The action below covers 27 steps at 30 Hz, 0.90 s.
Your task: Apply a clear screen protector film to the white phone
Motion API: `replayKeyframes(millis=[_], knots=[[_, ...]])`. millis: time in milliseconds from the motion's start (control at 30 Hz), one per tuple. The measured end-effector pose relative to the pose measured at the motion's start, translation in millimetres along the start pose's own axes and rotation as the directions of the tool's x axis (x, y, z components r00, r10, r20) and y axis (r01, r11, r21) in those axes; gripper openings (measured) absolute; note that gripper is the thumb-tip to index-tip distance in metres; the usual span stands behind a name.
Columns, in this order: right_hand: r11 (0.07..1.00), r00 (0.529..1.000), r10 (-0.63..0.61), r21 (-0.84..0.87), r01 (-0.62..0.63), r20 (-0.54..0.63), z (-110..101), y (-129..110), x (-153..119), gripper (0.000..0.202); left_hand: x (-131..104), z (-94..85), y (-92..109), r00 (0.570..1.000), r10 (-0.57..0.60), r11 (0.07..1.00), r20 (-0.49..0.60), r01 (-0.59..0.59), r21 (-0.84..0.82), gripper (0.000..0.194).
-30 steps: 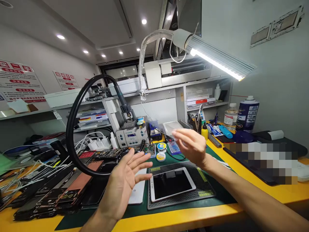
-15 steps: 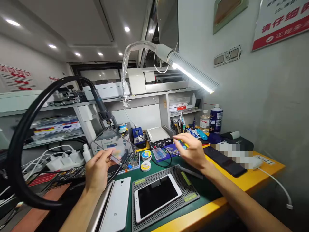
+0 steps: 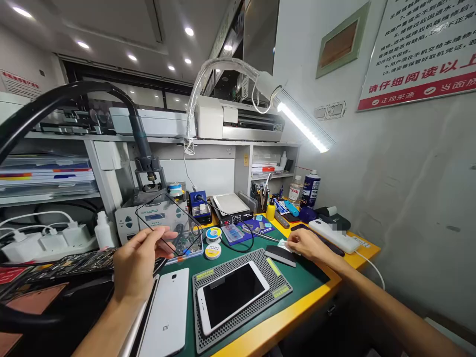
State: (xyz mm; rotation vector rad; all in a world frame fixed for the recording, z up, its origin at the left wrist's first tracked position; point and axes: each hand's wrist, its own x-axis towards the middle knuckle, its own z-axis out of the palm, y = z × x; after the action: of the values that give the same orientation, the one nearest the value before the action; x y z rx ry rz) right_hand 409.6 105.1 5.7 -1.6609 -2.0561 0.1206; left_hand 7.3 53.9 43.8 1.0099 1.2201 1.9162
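Note:
My left hand (image 3: 145, 260) pinches the lower edge of a clear screen protector (image 3: 156, 206) with a thin black border, held up and tilted over the bench. My right hand (image 3: 307, 244) is down at the right of the green mat, its fingers closed on a small white packet (image 3: 285, 245), perhaps a wipe; the hand partly covers it. Between the hands, a white phone (image 3: 234, 296) lies screen up on a grey perforated pad (image 3: 256, 308). A second white phone (image 3: 167, 312) lies back up by my left forearm.
A black gooseneck arm (image 3: 67, 91) arches at the left. Solder reels (image 3: 213, 251) and a soldering iron stand (image 3: 200, 206) sit behind the pad. A dark flat block (image 3: 280, 255) lies near my right hand. A lit lamp (image 3: 303, 126) hangs above.
My right hand has come down from the air to the mat and closed on the white packet. My left hand still holds the protector, now turned more toward me. The view has shifted right.

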Motion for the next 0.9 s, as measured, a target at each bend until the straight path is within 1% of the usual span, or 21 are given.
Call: replayKeyframes(millis=[100,133,200,267,333,400,433,500,533,600,667,733,833,900], knots=[[0.999,0.999,0.027,0.027,-0.026,-0.035,-13,-10,0,0.032,0,-1.4,-1,1.0,0.008,1.0,0.007,-0.008,0.005,0.019],[0.999,0.999,0.029,0.039,-0.028,-0.043,-15,-17,-3,0.033,0,-1.9,-2,1.0,0.007,1.0,0.014,-0.007,0.007,0.019],[0.998,0.999,0.009,0.068,-0.006,-0.041,-15,-40,-11,0.035,0,-2.5,-3,1.0,0.003,1.0,0.028,-0.003,0.011,0.019],[0.994,0.999,-0.048,0.1,0.05,-0.02,-6,-69,-25,0.034,-1,-2.3,-5,0.999,0.001,1.0,0.043,-0.001,0.014,0.019],[0.984,0.991,-0.132,0.122,0.13,0.008,7,-99,-42,0.028,-3,-1.8,-5,0.999,0.001,1.0,0.052,-0.002,0.019,0.018],[0.97,0.974,-0.22,0.117,0.213,0.052,19,-121,-57,0.019,-4,-1.6,-6,0.998,0.001,1.0,0.055,-0.003,0.025,0.017],[0.963,0.964,-0.262,0.08,0.257,0.053,23,-128,-64,0.016,-4,-1.6,-6,0.999,0.002,1.0,0.053,-0.004,0.027,0.017],[0.94,0.94,-0.34,-0.016,0.34,0.024,27,-132,-74,0.014,-5,-2.1,-6,0.999,0.006,1.0,0.048,-0.007,0.026,0.017],[0.924,0.926,-0.377,-0.069,0.376,0.001,27,-131,-77,0.016,-5,-2.4,-5,0.999,0.008,1.0,0.046,-0.009,0.024,0.017],[0.893,0.902,-0.432,-0.139,0.429,0.008,28,-125,-81,0.031,-6,-2.6,-5,0.999,0.012,1.0,0.046,-0.012,0.021,0.017],[0.881,0.893,-0.438,-0.147,0.449,0.105,29,-120,-85,0.049,-7,-2.4,-4,0.999,0.013,1.0,0.049,-0.014,0.022,0.016],[0.896,0.889,-0.395,-0.114,0.428,0.232,31,-121,-89,0.062,-8,-1.8,-4,0.998,0.012,1.0,0.054,-0.014,0.028,0.016],[0.918,0.863,-0.352,-0.047,0.394,0.362,33,-135,-96,0.069,-9,-0.8,-4,0.998,0.014,0.999,0.064,-0.017,0.038,0.015],[0.913,0.832,-0.378,0.015,0.407,0.407,34,-146,-99,0.071,-9,-0.4,-5,0.998,0.013,0.999,0.066,-0.016,0.045,0.015]])
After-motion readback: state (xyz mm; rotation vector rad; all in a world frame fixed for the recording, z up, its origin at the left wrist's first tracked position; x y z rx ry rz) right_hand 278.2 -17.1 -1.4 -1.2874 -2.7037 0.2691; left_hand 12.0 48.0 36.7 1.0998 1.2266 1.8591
